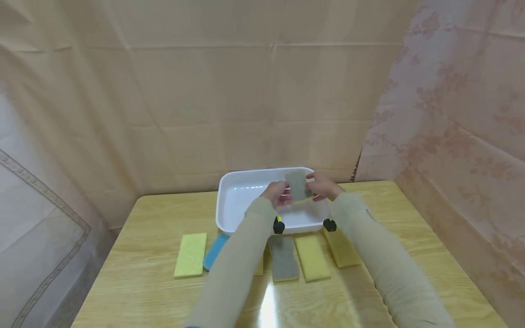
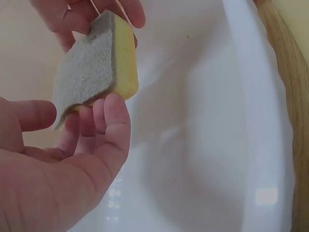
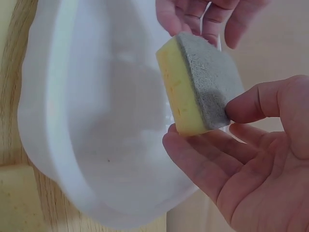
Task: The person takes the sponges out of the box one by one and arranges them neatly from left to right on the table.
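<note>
A scouring sponge with a grey scrubbing side and a yellow foam side is held tilted over a white tray. My right hand pinches one end, thumb on the grey face and fingers beneath the yellow foam. At the opposite end, curled fingers of my left hand touch the sponge's lower edge. The left thumb stands slightly apart from the grey face in the left wrist view. Inside the tray, a tiny dark speck shows on the white bottom.
Along the tray's near side on the wooden table lie a pale yellow sponge, a blue pad, a grey-faced sponge and yellow sponges, one partly under the left forearm. Curtains hang behind.
</note>
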`<act>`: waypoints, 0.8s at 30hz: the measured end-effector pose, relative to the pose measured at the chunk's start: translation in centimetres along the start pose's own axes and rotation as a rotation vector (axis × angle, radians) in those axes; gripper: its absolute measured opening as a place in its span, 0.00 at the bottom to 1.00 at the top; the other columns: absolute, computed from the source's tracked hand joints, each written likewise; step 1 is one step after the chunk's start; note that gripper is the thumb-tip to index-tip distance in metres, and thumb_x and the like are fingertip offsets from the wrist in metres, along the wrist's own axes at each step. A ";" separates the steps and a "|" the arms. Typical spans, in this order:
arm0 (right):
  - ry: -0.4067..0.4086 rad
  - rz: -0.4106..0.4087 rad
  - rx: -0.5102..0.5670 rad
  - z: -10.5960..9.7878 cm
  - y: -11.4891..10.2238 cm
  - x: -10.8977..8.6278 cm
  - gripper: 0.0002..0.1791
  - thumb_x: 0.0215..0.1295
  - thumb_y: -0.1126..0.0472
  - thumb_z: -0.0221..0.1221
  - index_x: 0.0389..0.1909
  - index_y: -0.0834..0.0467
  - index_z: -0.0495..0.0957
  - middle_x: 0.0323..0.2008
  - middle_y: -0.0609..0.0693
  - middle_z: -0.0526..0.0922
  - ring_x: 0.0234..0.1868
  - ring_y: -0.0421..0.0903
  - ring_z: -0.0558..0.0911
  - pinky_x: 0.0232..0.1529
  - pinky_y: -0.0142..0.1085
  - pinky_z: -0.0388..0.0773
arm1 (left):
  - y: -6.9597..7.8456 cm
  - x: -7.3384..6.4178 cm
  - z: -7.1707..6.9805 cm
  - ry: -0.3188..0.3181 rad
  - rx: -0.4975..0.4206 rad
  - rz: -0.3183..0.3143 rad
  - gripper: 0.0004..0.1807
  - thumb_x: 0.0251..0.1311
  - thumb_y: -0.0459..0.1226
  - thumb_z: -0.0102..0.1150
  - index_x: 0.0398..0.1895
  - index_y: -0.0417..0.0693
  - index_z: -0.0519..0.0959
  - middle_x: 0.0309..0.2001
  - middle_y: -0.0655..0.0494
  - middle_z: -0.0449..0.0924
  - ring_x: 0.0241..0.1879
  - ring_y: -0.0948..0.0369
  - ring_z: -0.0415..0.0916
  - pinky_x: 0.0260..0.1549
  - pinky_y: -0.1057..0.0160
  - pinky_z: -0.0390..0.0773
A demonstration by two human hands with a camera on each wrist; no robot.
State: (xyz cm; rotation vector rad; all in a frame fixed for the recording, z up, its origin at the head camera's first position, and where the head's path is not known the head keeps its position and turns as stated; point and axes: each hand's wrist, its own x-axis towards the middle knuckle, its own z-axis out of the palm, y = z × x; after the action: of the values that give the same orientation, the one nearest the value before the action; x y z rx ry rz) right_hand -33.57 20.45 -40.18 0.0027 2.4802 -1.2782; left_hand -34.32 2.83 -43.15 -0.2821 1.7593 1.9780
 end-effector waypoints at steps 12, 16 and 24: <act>0.093 -0.084 -0.097 1.1 -0.8 0.0 0.31 0.69 0.67 0.49 0.71 0.74 0.58 0.59 0.74 0.73 0.59 0.67 0.76 0.53 0.51 0.81 | 0.7 -0.8 -0.2 0.041 0.067 0.104 0.08 0.70 0.33 0.51 0.46 0.37 0.75 0.45 0.45 0.75 0.32 0.59 0.74 0.42 0.60 0.86; 0.114 -0.106 -0.102 1.4 -0.8 0.0 0.29 0.71 0.66 0.50 0.70 0.73 0.60 0.58 0.73 0.74 0.58 0.66 0.77 0.52 0.51 0.81 | 0.6 -0.6 -0.5 0.055 0.058 0.108 0.06 0.73 0.35 0.50 0.42 0.40 0.75 0.37 0.50 0.73 0.30 0.60 0.74 0.39 0.61 0.86; 0.119 -0.079 0.000 1.7 -0.5 0.0 0.26 0.80 0.58 0.46 0.70 0.70 0.62 0.63 0.73 0.71 0.59 0.68 0.76 0.50 0.53 0.83 | 0.5 -0.8 -1.1 0.041 0.092 0.114 0.08 0.74 0.37 0.49 0.44 0.40 0.75 0.33 0.53 0.72 0.28 0.62 0.73 0.33 0.66 0.84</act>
State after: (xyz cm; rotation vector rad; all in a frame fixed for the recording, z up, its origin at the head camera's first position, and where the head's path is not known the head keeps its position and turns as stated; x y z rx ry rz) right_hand -33.11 18.85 -40.69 -0.0208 2.6042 -1.3469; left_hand -34.00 1.52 -42.55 -0.1972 1.9251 1.9750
